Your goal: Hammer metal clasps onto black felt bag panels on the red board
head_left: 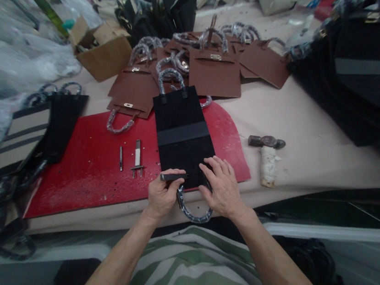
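A black bag panel (190, 110) lies on the red board, with a grey band across its middle. One plastic-wrapped handle (171, 76) is at its far end, and another wrapped handle (195, 216) curves off the near end. My left hand (163, 195), at the near left corner, pinches a narrow dark strip (172, 176) between thumb and fingers; whether it is a strap or a tool I cannot tell. Fingers spread, my right hand (221, 185) rests on the near right corner of the panel.
On the red board (93, 167) lie a pronged metal tool (137, 159) and a small metal rod (120, 158). A hammer (267, 159) lies to the right. Brown bag panels (215, 74) and a cardboard box (102, 51) sit behind. Black bag pieces (352, 88) are piled right, others (64, 122) left.
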A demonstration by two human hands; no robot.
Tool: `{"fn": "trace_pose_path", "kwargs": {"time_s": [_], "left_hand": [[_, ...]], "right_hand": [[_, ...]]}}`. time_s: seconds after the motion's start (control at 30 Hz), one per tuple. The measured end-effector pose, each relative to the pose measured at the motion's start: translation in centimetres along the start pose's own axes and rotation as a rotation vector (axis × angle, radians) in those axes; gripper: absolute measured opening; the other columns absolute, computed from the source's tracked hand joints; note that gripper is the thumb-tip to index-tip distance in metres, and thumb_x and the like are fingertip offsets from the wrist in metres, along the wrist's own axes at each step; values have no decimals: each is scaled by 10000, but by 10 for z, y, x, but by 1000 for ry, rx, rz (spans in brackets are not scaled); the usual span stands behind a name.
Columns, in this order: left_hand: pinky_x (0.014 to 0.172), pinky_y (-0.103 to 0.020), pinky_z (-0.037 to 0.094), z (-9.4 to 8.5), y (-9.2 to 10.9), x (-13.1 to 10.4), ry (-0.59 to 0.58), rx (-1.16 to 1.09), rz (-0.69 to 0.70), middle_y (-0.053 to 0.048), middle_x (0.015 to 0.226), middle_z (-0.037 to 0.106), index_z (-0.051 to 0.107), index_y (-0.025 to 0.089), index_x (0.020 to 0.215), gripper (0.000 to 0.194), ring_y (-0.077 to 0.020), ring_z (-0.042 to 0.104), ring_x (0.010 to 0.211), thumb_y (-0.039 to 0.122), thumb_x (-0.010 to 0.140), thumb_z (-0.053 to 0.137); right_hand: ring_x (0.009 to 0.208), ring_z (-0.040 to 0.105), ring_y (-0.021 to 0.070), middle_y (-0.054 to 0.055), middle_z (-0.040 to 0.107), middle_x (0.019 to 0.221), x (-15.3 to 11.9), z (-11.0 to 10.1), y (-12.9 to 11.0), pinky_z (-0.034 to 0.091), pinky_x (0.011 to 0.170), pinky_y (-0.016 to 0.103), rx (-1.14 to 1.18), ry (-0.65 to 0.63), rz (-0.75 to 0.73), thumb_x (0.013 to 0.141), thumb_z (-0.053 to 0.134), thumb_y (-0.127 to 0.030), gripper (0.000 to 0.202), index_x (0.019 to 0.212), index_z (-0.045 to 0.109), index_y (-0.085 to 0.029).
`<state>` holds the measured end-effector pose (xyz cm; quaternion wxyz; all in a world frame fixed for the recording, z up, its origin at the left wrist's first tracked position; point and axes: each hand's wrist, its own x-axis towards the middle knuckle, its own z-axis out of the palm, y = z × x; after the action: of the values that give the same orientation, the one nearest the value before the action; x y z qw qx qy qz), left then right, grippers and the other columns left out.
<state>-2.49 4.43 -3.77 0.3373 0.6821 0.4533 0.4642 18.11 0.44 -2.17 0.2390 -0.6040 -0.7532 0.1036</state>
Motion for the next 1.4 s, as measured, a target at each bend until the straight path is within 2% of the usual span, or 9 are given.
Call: {"fn": "trace_pose_path", "kwargs": {"time_s": [0.3,0.53,0.8,0.97,1.07,1.17,1.23,1.3,1.4], "left_hand": [[869,-366,594,-2,3,4,-21,103,71,-55,973,770,664,201,984,105,-207,736,935,259,898,647],[827,-341,589,4,9,11,-35,202,159,-59,925,748,676,208,960,108,-209,721,896,246,910,588],[800,-301,580,4,15,16,-87,213,200,-47,919,736,651,212,965,103,-191,717,878,185,910,568],[768,-288,571,7,12,16,-128,234,225,-51,923,727,631,221,986,115,-188,715,845,185,909,553],[779,-293,569,9,10,15,-86,212,230,-50,905,725,629,219,971,100,-190,712,847,192,912,553],[761,-280,561,9,10,16,-83,211,239,-41,883,714,624,210,959,88,-177,702,819,184,913,553],[750,-269,552,9,10,17,-106,217,253,-37,879,706,619,202,959,88,-167,694,802,174,911,551],[749,-262,546,10,9,19,-126,222,266,-37,882,702,614,197,963,91,-161,690,802,168,909,547],[751,-254,542,10,8,20,-130,216,274,-35,885,700,609,195,964,85,-155,688,803,169,910,548]], "right_hand": [[1427,333,341,141,474,1483,0,0,0,244,1192,541,1,3,4,829,625,-301,571,1378,551,-164],[1426,333,341,140,471,1485,-1,0,0,252,1190,538,-8,5,3,831,630,-299,575,1383,549,-163],[1417,346,347,144,479,1476,-1,1,0,258,1188,556,10,19,2,832,641,-292,560,1371,554,-165],[1340,439,321,179,521,1395,-2,-12,6,375,1128,525,145,96,-34,885,597,-350,515,1351,553,-137],[1267,500,313,172,556,1331,-7,-29,22,424,1083,510,139,263,62,922,540,-346,452,1331,568,-154],[1211,521,345,199,572,1290,-16,-46,47,430,1055,526,-46,397,283,902,544,-335,436,1277,597,-118],[1174,527,368,225,572,1266,-23,-54,63,442,1015,528,-204,361,456,861,576,-341,466,1250,603,-84],[1117,551,368,230,560,1255,-27,-59,73,470,941,500,-304,246,588,829,598,-352,507,1258,589,-82],[1051,586,360,233,542,1254,-25,-63,80,482,839,448,-309,139,712,800,618,-343,589,1328,527,-100]]}}
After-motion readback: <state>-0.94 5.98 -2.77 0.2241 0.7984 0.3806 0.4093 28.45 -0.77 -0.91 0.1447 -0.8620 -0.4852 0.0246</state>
